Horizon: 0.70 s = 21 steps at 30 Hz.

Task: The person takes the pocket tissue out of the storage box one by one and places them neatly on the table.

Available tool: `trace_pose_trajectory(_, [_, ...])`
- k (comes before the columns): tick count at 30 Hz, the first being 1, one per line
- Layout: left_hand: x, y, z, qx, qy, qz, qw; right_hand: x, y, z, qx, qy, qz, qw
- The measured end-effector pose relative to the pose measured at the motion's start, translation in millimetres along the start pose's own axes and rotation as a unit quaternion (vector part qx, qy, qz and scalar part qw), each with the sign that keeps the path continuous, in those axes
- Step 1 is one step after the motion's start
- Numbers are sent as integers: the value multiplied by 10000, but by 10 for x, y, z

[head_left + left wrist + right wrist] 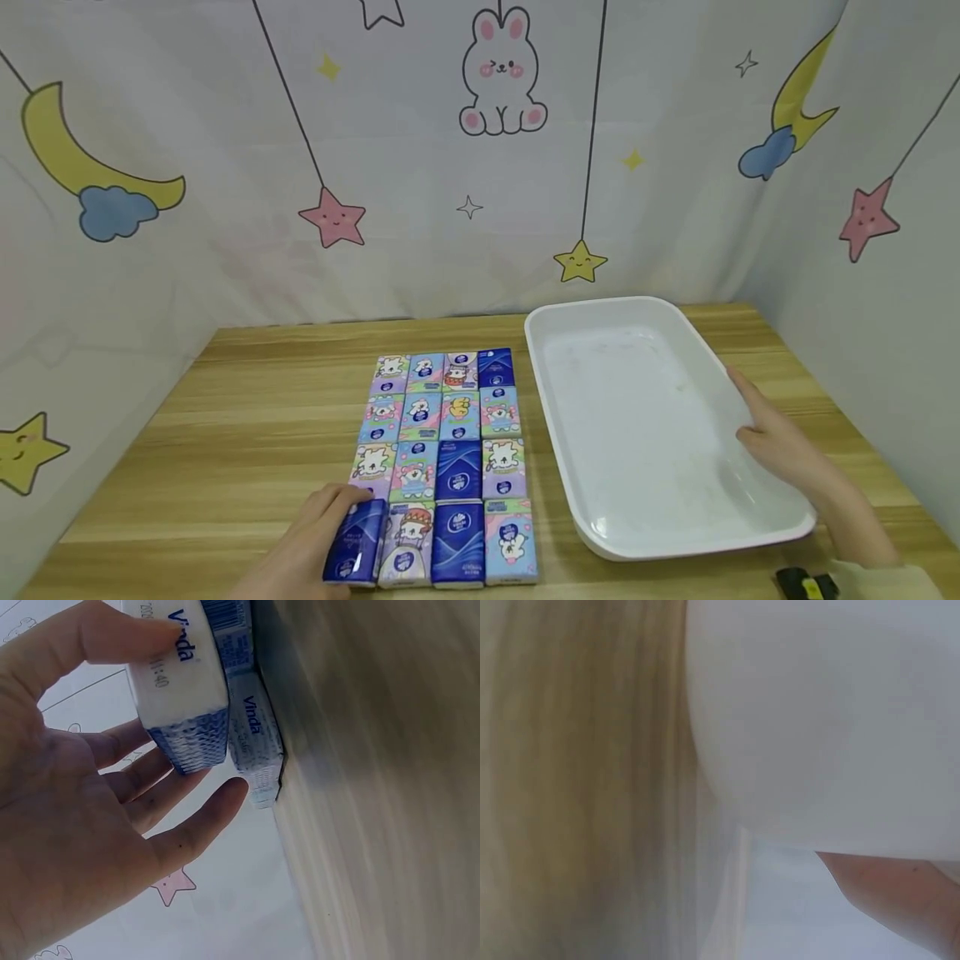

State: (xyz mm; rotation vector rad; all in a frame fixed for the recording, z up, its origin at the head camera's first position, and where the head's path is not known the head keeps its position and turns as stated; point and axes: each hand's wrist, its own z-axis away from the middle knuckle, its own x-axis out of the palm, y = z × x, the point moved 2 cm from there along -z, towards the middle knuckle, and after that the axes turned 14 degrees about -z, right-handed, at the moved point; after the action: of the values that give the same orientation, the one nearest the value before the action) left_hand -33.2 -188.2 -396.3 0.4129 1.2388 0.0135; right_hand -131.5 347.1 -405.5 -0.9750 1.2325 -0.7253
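Note:
Packs of pocket tissues lie in a tight grid of rows and columns, some dark blue, others printed with cartoon animals. At the near left corner my left hand (303,542) pinches a dark blue tissue pack (356,543). In the left wrist view the thumb presses the white, printed side of that tissue pack (180,682), with the other fingers spread beyond it. To the right stands a large white tray (652,433) with nothing in it. My right hand (780,446) grips its right rim, thumb over the edge; some fingers are hidden behind the tray wall.
A wooden table (225,433) carries everything. A white curtain (420,275) printed with stars, moons and a rabbit hangs behind and along both sides. A narrow strip of table separates the tissue packs from the tray.

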Motion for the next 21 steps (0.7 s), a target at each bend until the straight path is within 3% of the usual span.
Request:
trace_pose_trajectory(2, [22, -21, -2, 156, 99, -55, 9998, -1, -2, 3, -16, -4, -22, 10000])
trace_pose_trajectory(4, [47, -36, -1, 342, 385, -274, 9983, 0, -2, 6, -22, -11, -43, 10000])
trace_pose_trajectory(9, [109, -45, 2, 606, 1154, -935, 9870, 3, -8, 1, -21, -11, -67, 10000])
trace_pose_trajectory(19, [110, -13, -14, 305, 614, -489, 9964, 1, -13, 0, 107, -6, 37, 9999])
trace_pose_trajectory(21, [124, -19, -15, 438, 828, -673, 9933, 4, -9, -1, 106, -3, 70, 9999])
